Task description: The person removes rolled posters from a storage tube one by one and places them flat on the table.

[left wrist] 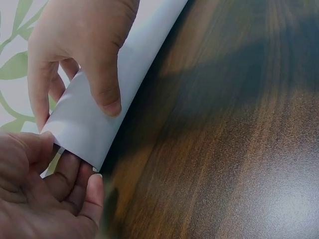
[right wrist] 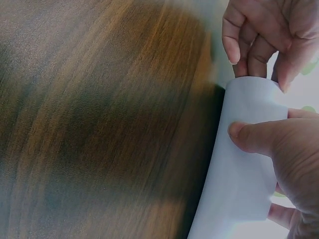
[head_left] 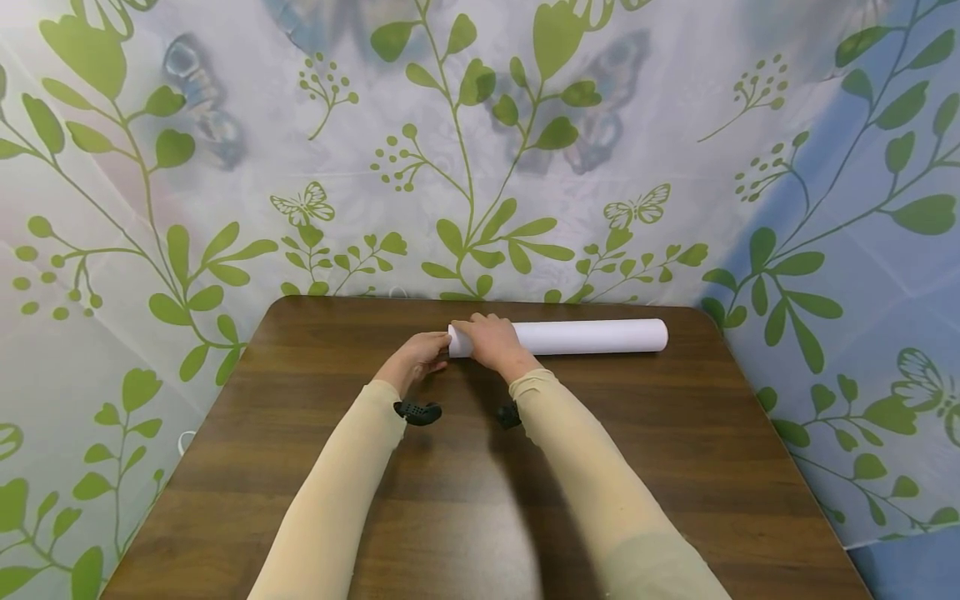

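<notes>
A white paper roll (head_left: pixel 592 337) lies lengthwise near the back of the wooden table. My right hand (head_left: pixel 495 340) grips it close to its left end, the thumb on the near side and the fingers over the far side. At that left end is my left hand (head_left: pixel 415 357). In the left wrist view, some fingers of the left hand (left wrist: pixel 55 181) reach inside the hollow end while its thumb touches the rim, pinching the paper edge. The right wrist view shows the roll (right wrist: pixel 249 164) with the right thumb (right wrist: pixel 241 133) pressed flat on its side.
The brown wood-grain table (head_left: pixel 450 483) has rounded back corners. Right behind it hangs a curtain (head_left: pixel 337 167) printed with green leaves and butterflies. Dark wrist devices (head_left: pixel 417 412) sit at both sleeve ends.
</notes>
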### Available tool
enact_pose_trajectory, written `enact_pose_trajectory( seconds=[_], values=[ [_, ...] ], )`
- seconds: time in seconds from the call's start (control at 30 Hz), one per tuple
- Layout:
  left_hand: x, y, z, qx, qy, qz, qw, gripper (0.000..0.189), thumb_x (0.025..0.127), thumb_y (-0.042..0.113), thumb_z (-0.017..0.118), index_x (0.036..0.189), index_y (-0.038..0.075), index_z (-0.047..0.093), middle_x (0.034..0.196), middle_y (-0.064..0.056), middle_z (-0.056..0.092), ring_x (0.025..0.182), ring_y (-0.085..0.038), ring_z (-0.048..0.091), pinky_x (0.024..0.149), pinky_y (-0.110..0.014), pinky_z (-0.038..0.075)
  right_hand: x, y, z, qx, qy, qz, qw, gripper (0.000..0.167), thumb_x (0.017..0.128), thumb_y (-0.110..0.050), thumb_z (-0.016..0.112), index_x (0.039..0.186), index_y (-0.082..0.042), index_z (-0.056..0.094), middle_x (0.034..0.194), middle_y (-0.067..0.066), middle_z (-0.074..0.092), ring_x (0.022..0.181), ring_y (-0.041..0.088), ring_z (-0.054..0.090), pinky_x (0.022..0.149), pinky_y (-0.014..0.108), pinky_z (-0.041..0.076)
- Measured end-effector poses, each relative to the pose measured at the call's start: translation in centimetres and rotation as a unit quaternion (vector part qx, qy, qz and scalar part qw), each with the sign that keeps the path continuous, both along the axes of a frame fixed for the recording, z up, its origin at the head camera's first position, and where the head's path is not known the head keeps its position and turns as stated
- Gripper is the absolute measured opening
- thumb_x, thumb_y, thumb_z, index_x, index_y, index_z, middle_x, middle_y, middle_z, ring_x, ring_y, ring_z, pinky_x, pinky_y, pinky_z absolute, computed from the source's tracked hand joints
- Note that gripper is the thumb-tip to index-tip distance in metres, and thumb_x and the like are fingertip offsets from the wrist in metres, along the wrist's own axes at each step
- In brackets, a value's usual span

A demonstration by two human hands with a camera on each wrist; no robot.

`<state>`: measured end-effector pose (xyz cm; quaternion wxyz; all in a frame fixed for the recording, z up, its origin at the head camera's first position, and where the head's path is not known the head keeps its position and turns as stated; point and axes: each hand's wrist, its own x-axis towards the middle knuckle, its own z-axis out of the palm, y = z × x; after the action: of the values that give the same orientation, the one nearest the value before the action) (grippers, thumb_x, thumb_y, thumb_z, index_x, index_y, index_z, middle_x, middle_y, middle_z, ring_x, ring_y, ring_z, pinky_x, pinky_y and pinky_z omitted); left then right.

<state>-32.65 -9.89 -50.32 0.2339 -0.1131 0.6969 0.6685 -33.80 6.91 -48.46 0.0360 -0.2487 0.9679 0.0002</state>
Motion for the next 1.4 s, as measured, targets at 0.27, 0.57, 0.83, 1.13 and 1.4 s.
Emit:
enact_pose_trajectory(
  seconds=[0.27,0.57,0.83,1.13,1.4],
  values=[
    [0.01,-0.23,-0.14,-0.012,-0.005,0.017,0.9998,0.04,0.108,0.023,0.054,0.143,0.004,0.058,0.104,-0.007,0.061,0.094,-0.021,0.056,0.101,-0.04,0.047,-0.29,-0.02,-0.28,0.0,0.001,-0.004,1.0,0.066,0.095,-0.023,0.076,0.155,-0.029,0.047,0.14,0.005,0.058,0.121,0.033,0.056,0.097,0.051,0.048],
    [0.11,-0.49,-0.2,-0.023,-0.023,0.039,0.9987,0.037,0.104,0.028,0.062,0.136,0.009,0.066,0.11,-0.007,0.069,0.093,-0.019,0.059,0.087,-0.031,0.051,-0.46,-0.05,-0.46,-0.003,0.002,-0.004,1.0,0.064,0.096,-0.024,0.075,0.154,-0.03,0.048,0.137,0.005,0.06,0.119,0.033,0.057,0.097,0.052,0.049],
    [0.13,-0.68,-0.07,-0.031,-0.037,0.05,0.9976,0.037,0.101,0.03,0.068,0.132,0.01,0.069,0.109,-0.007,0.071,0.085,-0.015,0.06,0.082,-0.027,0.053,-0.19,-0.05,-0.13,-0.006,-0.001,-0.006,1.0,0.064,0.096,-0.023,0.075,0.154,-0.03,0.048,0.14,0.005,0.059,0.121,0.033,0.057,0.097,0.052,0.048],
    [0.29,-0.75,0.12,-0.045,-0.044,0.065,0.9959,0.038,0.098,0.032,0.073,0.127,0.008,0.071,0.101,-0.003,0.07,0.084,-0.013,0.06,0.079,-0.024,0.053,-0.17,-0.03,-0.19,-0.013,-0.002,-0.008,0.9999,0.064,0.095,-0.02,0.075,0.153,-0.028,0.05,0.138,0.007,0.059,0.12,0.035,0.057,0.098,0.054,0.047],
    [0.25,-0.77,-0.15,-0.069,-0.043,0.084,0.9931,0.031,0.094,0.036,0.077,0.104,0.006,0.073,0.094,-0.005,0.066,0.079,-0.013,0.058,0.079,-0.025,0.053,-0.07,-0.09,-0.22,-0.011,-0.009,-0.015,0.9998,0.063,0.097,-0.018,0.072,0.155,-0.029,0.047,0.143,0.007,0.056,0.127,0.036,0.052,0.106,0.055,0.04]
  ],
)
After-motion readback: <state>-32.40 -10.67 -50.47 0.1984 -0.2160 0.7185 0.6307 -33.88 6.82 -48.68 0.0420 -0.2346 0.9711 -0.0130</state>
